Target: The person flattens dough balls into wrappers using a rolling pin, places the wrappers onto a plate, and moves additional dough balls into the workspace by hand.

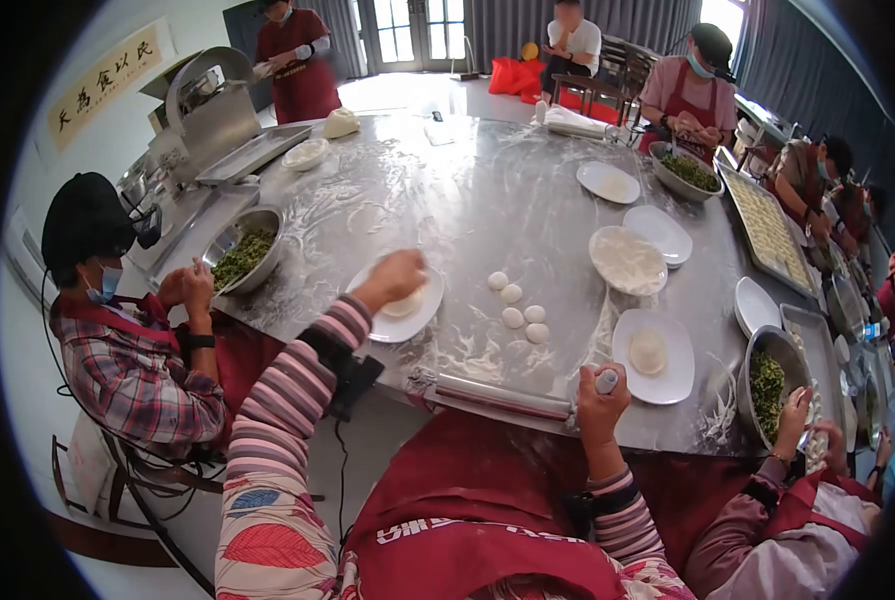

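We see a dough round (404, 306) on the left plate (381, 331), partly hidden by the hand above; the plate sits close to the near rim of the metal table (448, 210); a floury gap runs from it to five small dough balls (513, 317), and beyond these a wide, streaked stretch of tabletop reaches toward the far side. A shiny bar (503, 394) runs along the near edge, ending just beside our right fist; on the right we have less room, for a squarish plate (673, 385) with a second flat of dough (649, 353) stands near that fist, and a dish (633, 291) of flour lies farther out.

Our left hand (396, 280) hovers over the left plate, blurred, its fingers curled downward; whether it pinches or touches the dough we cannot tell; our right hand (602, 400) is clenched around what looks like a rolling pin (607, 380), only its pale end showing above the fist.

Farther out, we have a bowl of chopped greens (243, 258) beside a person (133, 350) on the left; another bowl (768, 385) of greens stands at the right edge, a neighbour's hand (794, 420) at its rim.
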`<move>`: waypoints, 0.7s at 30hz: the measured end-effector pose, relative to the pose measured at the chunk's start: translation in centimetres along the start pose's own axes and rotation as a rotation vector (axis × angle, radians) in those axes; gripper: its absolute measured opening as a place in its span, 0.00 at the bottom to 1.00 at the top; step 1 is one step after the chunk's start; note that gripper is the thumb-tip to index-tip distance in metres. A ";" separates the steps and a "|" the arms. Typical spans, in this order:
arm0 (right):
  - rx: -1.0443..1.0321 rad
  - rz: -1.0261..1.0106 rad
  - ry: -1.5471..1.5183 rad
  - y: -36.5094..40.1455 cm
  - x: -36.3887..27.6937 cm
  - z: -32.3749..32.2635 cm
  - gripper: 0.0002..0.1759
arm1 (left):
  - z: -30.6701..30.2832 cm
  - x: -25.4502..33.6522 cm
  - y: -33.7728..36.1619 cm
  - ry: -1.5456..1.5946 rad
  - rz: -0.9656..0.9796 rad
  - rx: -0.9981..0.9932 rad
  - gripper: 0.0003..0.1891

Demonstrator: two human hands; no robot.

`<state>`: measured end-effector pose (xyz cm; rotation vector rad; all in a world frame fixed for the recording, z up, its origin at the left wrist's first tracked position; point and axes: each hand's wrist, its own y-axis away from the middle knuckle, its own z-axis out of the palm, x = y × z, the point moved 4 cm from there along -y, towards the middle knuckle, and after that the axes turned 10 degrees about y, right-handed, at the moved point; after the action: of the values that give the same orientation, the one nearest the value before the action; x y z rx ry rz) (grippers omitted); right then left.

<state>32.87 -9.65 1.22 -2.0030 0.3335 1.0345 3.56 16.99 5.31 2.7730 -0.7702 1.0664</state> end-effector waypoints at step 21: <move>-0.047 0.212 -0.157 0.4 -0.6 0.1 0.10 | 15.5 14.0 3.3 0.019 0.344 -0.078 0.11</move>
<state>32.16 -9.87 1.45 -1.9432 0.4478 1.3351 20.30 4.42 2.32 2.6199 -1.2913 1.0802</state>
